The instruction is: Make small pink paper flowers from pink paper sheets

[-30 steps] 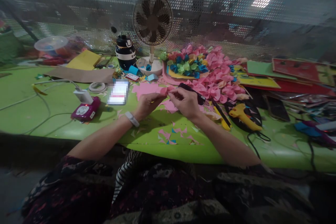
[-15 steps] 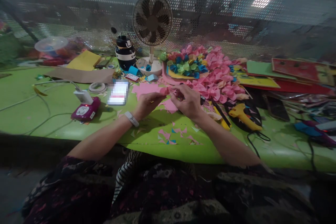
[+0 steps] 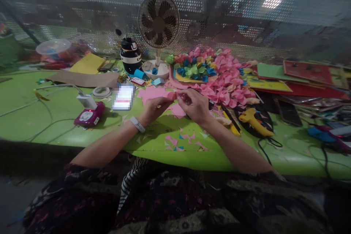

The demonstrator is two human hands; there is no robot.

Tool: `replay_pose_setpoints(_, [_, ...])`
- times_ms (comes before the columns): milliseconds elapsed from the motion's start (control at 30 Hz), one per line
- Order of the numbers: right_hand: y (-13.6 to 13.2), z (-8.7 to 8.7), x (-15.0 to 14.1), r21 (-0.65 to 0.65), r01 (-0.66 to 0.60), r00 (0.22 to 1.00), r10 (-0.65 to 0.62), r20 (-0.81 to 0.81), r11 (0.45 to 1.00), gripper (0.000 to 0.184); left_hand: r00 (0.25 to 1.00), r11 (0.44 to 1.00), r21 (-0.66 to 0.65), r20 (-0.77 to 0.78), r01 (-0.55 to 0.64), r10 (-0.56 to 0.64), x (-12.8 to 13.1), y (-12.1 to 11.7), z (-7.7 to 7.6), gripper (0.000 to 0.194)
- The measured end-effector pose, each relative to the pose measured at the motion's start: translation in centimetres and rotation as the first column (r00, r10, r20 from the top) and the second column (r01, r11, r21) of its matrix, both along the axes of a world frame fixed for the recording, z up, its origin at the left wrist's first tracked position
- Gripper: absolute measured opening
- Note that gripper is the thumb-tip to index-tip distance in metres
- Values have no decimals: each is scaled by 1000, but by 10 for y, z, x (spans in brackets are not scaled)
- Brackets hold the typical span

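Observation:
A small piece of pink paper (image 3: 172, 95) is pinched between my two hands above the table. My left hand (image 3: 157, 108), with a white band at the wrist, grips it from the left. From the right, my right hand (image 3: 195, 106) has thumb and forefinger closed at its edge; the fingertips partly hide it. Flat sheets of pink cut paper (image 3: 154, 93) lie just behind my left hand, and another pink piece (image 3: 177, 111) rests below the hands. A big heap of pink paper flowers (image 3: 227, 80) spreads behind my right hand.
Paper scraps (image 3: 186, 138) litter the green table (image 3: 153, 155) near its front edge. A yellow glue gun (image 3: 256, 122) and cutter (image 3: 231, 119) lie right. A phone (image 3: 123, 97), tape roll (image 3: 102, 91) and purple power socket (image 3: 90, 114) are left. A fan (image 3: 158, 22) and jug (image 3: 130, 56) stand behind.
The fingers of my right hand have shifted slightly at the edge of the pink paper. Both hands otherwise stay in nearly the same place.

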State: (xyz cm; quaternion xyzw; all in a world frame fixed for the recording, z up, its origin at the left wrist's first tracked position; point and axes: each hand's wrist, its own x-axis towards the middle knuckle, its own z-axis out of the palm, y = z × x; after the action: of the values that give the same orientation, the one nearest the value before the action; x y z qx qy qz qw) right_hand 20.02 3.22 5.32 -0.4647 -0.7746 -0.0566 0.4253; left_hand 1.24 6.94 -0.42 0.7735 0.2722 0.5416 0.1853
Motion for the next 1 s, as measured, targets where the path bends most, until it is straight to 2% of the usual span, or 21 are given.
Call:
replay_pose_setpoints(167, [1,-2,0,-45,44,999,-45,-29,998,14,998,999,39,-67,12,-10,-3,-2,4,19])
replay_pose_setpoints(400, [1,-1,0,-80,63,995,-69,-71,995,18,987,980,198,-158,29,3,-8,-2,11,18])
replay_pose_setpoints(667, [4,-5,2,-122,58,995,-67,-69,991,28,961,973,226,-277,51,14,-16,-1,16,22])
replay_pose_setpoints(867, [8,1,7,-134,-46,985,23,-169,990,25,990,985,174,-136,-3,27,-15,5,14,20])
replay_pose_setpoints(1000, [14,2,12,-179,-47,969,2,-246,983,20,996,986,163,-78,-32,46,-14,9,10,22])
